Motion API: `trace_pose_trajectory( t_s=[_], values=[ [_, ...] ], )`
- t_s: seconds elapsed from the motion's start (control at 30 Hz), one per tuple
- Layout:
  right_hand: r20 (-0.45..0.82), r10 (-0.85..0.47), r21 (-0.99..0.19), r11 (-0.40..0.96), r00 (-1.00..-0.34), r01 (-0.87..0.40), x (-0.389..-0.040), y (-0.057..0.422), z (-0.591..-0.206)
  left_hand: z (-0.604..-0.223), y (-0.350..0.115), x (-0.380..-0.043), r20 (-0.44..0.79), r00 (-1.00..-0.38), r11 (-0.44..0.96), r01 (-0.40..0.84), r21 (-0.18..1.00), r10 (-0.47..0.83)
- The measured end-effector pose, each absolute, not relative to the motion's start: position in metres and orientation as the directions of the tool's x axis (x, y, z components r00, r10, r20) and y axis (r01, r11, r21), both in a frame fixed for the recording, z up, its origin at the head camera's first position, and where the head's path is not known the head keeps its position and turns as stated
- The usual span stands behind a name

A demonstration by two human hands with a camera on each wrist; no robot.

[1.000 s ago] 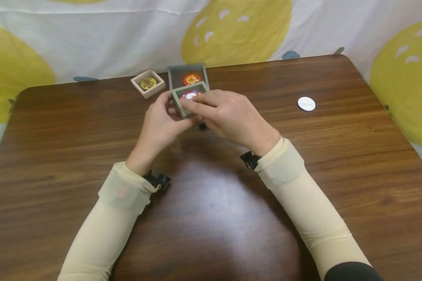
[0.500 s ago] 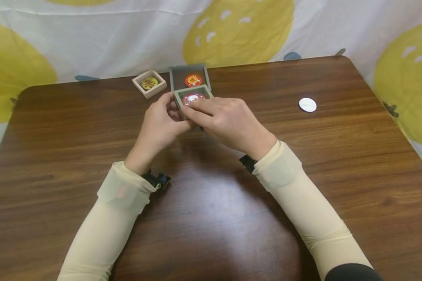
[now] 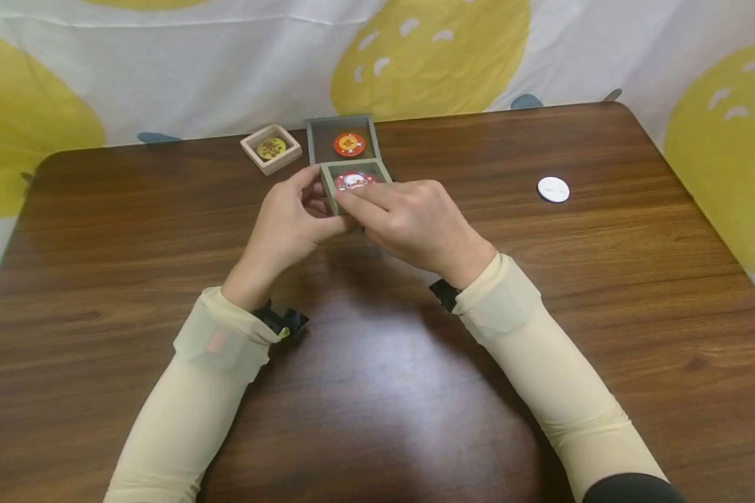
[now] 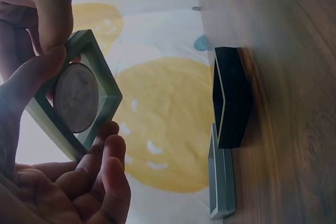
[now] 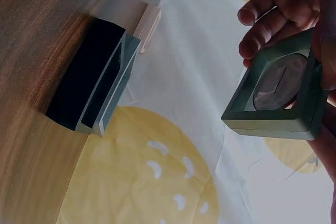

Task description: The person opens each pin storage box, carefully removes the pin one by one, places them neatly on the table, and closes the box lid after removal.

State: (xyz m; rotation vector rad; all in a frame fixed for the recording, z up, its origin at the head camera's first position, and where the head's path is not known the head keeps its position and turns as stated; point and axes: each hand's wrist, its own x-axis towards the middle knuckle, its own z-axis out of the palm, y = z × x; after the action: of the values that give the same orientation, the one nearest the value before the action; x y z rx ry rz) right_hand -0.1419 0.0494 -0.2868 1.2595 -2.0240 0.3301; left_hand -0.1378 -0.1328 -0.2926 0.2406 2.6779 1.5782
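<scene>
In front of me, both hands hold a square green display frame (image 3: 352,163) with clear film in its middle. A round red and white badge (image 3: 355,181) sits inside it; from the wrist views its plain back (image 4: 77,98) shows. My left hand (image 3: 289,213) grips the frame's left side, thumb along the lower edge. My right hand (image 3: 421,223) pinches the lower right part, its fingers over the front face. In the right wrist view, the held frame (image 5: 268,126) is tilted and raised above the table.
A grey frame (image 3: 311,140) with a red and orange badge (image 3: 349,144) stands behind the hands. Left of it lies a pale pink frame (image 3: 269,164) with a yellow badge (image 3: 271,149). A white disc (image 3: 553,189) lies to the right. The wrist views show a black box (image 4: 235,98).
Both hands and the green frame have shifted slightly right and nearer, and the glare on the badge has faded. The things on the table stay put.
</scene>
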Motion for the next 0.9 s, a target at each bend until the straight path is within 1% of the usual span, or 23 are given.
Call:
trace_pose_trajectory(
  t_s=[0.17, 0.27, 0.43, 0.63, 0.73, 0.83, 0.9],
  values=[
    [0.672, -0.674, 0.115, 0.503, -0.306, -0.857, -0.1422, 0.0491, -0.2852, -0.2934, -0.1301, -0.1391, 0.034, -0.994, 0.475, 0.078, 0.877, 0.1],
    [0.668, -0.672, 0.095, 0.503, -0.32, -0.859, -0.1425, 0.05, -0.2831, -0.2952, -0.1287, -0.14, 0.032, -0.996, 0.437, 0.067, 0.897, 0.087],
    [0.673, -0.673, 0.079, 0.477, -0.306, -0.876, -0.1432, 0.0523, -0.2809, -0.2948, -0.1265, -0.1391, 0.068, -0.992, 0.338, 0.1, 0.936, 0.106],
    [0.686, -0.674, 0.084, 0.447, -0.274, -0.891, -0.1427, 0.0514, -0.2804, -0.2929, -0.1253, -0.1382, 0.044, -0.992, 0.237, 0.07, 0.969, 0.117],
    [0.684, -0.676, 0.085, 0.446, -0.274, -0.891, -0.1425, 0.0508, -0.2801, -0.2928, -0.1243, -0.1377, 0.059, -0.993, 0.207, 0.079, 0.975, 0.105],
    [0.666, -0.683, 0.071, 0.458, -0.3, -0.886, -0.1435, 0.0506, -0.2794, -0.2933, -0.1242, -0.1373, 0.092, -0.993, 0.183, 0.105, 0.977, 0.079],
    [0.65, -0.685, 0.057, 0.477, -0.33, -0.877, -0.145, 0.0513, -0.2785, -0.2939, -0.1248, -0.1375, 0.111, -0.992, 0.166, 0.119, 0.979, 0.057]
  ],
)
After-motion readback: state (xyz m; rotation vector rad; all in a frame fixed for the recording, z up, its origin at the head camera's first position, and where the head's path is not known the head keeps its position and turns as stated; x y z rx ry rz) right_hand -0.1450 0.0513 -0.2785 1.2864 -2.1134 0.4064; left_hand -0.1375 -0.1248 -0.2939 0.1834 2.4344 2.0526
